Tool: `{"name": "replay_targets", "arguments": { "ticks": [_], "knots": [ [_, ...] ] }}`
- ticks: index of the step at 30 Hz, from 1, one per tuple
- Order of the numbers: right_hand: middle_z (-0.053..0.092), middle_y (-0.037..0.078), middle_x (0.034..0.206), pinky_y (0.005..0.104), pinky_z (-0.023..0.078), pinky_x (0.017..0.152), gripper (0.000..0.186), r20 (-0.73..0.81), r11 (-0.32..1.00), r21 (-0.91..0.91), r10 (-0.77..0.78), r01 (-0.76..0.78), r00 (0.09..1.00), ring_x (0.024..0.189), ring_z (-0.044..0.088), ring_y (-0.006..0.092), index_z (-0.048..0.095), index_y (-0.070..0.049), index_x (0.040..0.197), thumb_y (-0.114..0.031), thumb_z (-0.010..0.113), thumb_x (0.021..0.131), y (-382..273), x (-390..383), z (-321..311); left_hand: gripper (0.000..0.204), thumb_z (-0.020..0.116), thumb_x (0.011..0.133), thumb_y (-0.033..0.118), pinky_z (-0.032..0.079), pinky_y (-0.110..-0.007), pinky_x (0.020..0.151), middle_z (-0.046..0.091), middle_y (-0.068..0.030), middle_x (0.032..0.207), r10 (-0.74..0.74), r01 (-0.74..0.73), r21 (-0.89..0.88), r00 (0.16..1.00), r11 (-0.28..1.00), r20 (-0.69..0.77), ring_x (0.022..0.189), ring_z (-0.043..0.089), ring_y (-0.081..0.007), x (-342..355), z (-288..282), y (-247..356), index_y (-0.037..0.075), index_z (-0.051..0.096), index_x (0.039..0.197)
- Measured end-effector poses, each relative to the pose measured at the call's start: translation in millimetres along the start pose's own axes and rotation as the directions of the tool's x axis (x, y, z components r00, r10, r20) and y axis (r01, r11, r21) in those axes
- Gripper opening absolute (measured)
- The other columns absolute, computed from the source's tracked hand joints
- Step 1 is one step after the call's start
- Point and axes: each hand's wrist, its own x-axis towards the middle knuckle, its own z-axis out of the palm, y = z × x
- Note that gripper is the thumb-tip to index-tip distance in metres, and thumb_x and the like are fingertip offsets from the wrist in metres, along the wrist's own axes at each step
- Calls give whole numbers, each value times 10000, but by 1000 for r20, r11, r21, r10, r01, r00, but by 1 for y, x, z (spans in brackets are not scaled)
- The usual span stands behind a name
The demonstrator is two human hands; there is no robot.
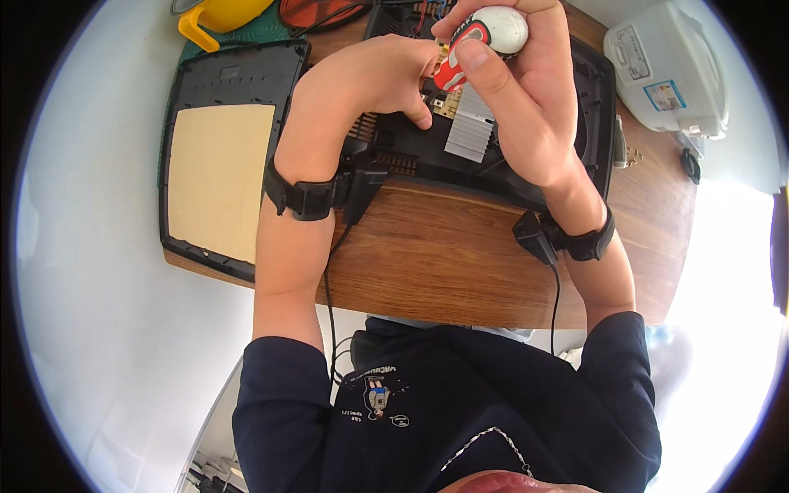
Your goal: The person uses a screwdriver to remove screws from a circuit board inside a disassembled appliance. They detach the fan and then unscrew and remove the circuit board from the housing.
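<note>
- A person sits at a wooden desk [460, 263], seen from above, with both bare forearms reaching forward over it.
- The right hand [526, 90] is wrapped around a screwdriver [485, 37] with a red and white handle, the thumb pressed along its side. The tool points down and to the left into an opened black appliance [592, 107].
- The left hand [386, 74] is loosely curled, its fingertips resting on the inside of the appliance just beside the screwdriver tip. Whether it pinches anything small there, I cannot tell.
- The two hands are close together, almost touching, above the middle of the appliance.
- Inside the open housing, a ribbed silver heat sink [472, 131] lies just below the hands, next to a small circuit board partly hidden by the fingers.
- Each wrist carries a black strap with a small black box; thin black cables trail from them toward the person's body.
- To the left on the desk lies a flat black panel [230, 78] with a large tan sheet [218, 177] set into it.
- A yellow jug [218, 18] stands at the far left edge.
- A white appliance [670, 70] sits at the far right corner.
- The person wears a dark navy sweatshirt.
</note>
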Motion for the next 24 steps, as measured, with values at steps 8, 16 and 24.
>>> {"name": "replay_targets", "arguments": {
  "ticks": [8,16,24],
  "knots": [
    [536,114,1156,303,462,895,367,-22,999,32,-20,21,1000,1006,527,143,369,-16,1317,-129,586,1044,0,1,3,382,841,753,76,535,-409,756,730,-155,912,35,-34,19,999,999,-23,879,684,-321,0,4,-6,-26,682,1085],
    [534,113,1170,297,460,895,376,-16,999,37,-27,27,1000,1001,526,137,369,-16,1320,-121,594,1037,2,0,0,378,841,750,70,536,-408,759,726,-149,915,46,-47,-19,999,999,-27,882,683,-313,0,4,-3,-28,680,1078],
    [531,111,1170,302,460,906,387,-21,999,26,-28,29,999,1008,528,139,370,-13,1320,-132,603,1035,3,1,1,361,840,749,66,538,-406,749,724,-147,902,5,-6,76,1000,997,16,881,686,-300,3,3,-3,-30,688,1062]
  ]
}}
